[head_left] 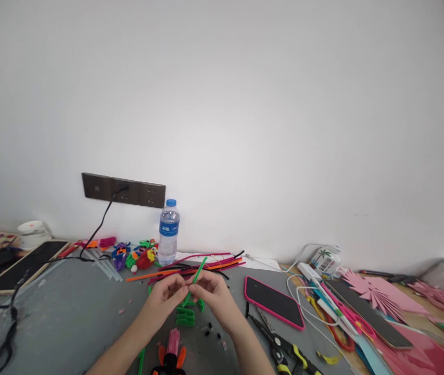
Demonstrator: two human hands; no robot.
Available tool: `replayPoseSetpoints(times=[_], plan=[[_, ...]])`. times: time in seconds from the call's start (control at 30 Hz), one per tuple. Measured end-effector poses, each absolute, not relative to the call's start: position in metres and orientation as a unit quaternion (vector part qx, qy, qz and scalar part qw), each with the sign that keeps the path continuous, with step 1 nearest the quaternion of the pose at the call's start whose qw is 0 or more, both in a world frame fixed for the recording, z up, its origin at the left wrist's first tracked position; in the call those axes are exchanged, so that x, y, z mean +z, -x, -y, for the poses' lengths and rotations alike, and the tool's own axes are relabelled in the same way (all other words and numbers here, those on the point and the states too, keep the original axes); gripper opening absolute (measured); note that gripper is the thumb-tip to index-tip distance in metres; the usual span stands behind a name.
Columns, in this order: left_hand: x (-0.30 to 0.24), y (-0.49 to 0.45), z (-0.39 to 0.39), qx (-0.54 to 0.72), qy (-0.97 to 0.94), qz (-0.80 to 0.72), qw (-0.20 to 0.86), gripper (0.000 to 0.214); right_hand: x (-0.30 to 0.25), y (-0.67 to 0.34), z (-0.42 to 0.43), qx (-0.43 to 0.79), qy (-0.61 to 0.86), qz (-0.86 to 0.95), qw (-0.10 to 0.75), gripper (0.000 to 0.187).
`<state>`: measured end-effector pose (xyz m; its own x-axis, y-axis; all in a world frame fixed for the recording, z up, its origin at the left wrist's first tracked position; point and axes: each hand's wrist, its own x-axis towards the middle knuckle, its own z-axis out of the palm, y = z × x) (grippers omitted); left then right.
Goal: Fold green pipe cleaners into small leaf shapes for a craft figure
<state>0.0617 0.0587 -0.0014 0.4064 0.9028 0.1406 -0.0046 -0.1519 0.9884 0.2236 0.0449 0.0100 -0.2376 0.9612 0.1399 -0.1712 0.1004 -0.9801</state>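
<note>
A green pipe cleaner is pinched between the fingertips of both hands above the grey mat. My left hand grips it from the left, thumb and fingers closed. From the right, my right hand pinches it close by. Just below the hands lies a bundle of folded green pipe cleaner. Nearer to me is a small pipe-cleaner piece in pink, black and orange. Small black bits are scattered beside my right wrist.
Behind the hands stand a water bottle, loose pipe cleaners and small colourful figures. To the right lie a pink-cased phone, pliers and pink paper. A black cable hangs from the wall socket on the left.
</note>
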Motion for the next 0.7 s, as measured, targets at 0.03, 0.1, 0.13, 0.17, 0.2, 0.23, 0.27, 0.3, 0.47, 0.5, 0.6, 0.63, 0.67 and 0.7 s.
replayPoseSetpoints(times=[0.03, 0.1, 0.13, 0.17, 0.2, 0.23, 0.27, 0.3, 0.47, 0.5, 0.6, 0.63, 0.67, 0.7], plan=[[-0.002, -0.062, -0.059, 0.411, -0.640, -0.354, 0.544, 0.034, 0.011, -0.223, -0.045, 0.565, 0.362, 0.548, 0.500, 0.027], [-0.003, -0.062, -0.059, 0.407, -0.647, -0.356, 0.538, 0.034, 0.011, -0.223, -0.044, 0.564, 0.363, 0.551, 0.496, 0.028], [-0.003, -0.062, -0.059, 0.406, -0.649, -0.358, 0.535, 0.034, 0.011, -0.224, -0.044, 0.563, 0.363, 0.554, 0.494, 0.028], [-0.003, -0.062, -0.059, 0.404, -0.651, -0.360, 0.532, 0.034, 0.011, -0.224, -0.043, 0.562, 0.364, 0.556, 0.493, 0.029], [-0.002, -0.062, -0.058, 0.404, -0.652, -0.363, 0.529, 0.034, 0.010, -0.224, -0.043, 0.562, 0.364, 0.558, 0.491, 0.029], [-0.001, -0.062, -0.058, 0.403, -0.653, -0.365, 0.527, 0.034, 0.010, -0.224, -0.043, 0.562, 0.364, 0.558, 0.489, 0.029], [0.000, -0.062, -0.057, 0.403, -0.653, -0.367, 0.526, 0.033, 0.009, -0.224, -0.043, 0.563, 0.365, 0.557, 0.490, 0.030], [0.001, -0.062, -0.057, 0.403, -0.653, -0.368, 0.525, 0.032, 0.009, -0.224, -0.043, 0.564, 0.366, 0.554, 0.491, 0.031], [0.006, -0.062, -0.055, 0.411, -0.650, -0.372, 0.520, 0.029, 0.009, -0.222, -0.045, 0.567, 0.365, 0.544, 0.500, 0.037], [0.007, -0.062, -0.055, 0.411, -0.651, -0.373, 0.518, 0.029, 0.010, -0.222, -0.045, 0.566, 0.365, 0.544, 0.500, 0.036], [0.007, -0.061, -0.055, 0.409, -0.653, -0.376, 0.515, 0.028, 0.009, -0.224, -0.046, 0.561, 0.370, 0.534, 0.513, 0.032], [0.007, -0.061, -0.055, 0.410, -0.652, -0.377, 0.514, 0.027, 0.008, -0.225, -0.047, 0.558, 0.375, 0.525, 0.522, 0.031], [0.006, -0.061, -0.055, 0.411, -0.652, -0.377, 0.514, 0.027, 0.007, -0.226, -0.047, 0.556, 0.380, 0.515, 0.531, 0.030], [0.006, -0.061, -0.055, 0.413, -0.651, -0.377, 0.513, 0.026, 0.007, -0.227, -0.048, 0.553, 0.385, 0.505, 0.540, 0.030]])
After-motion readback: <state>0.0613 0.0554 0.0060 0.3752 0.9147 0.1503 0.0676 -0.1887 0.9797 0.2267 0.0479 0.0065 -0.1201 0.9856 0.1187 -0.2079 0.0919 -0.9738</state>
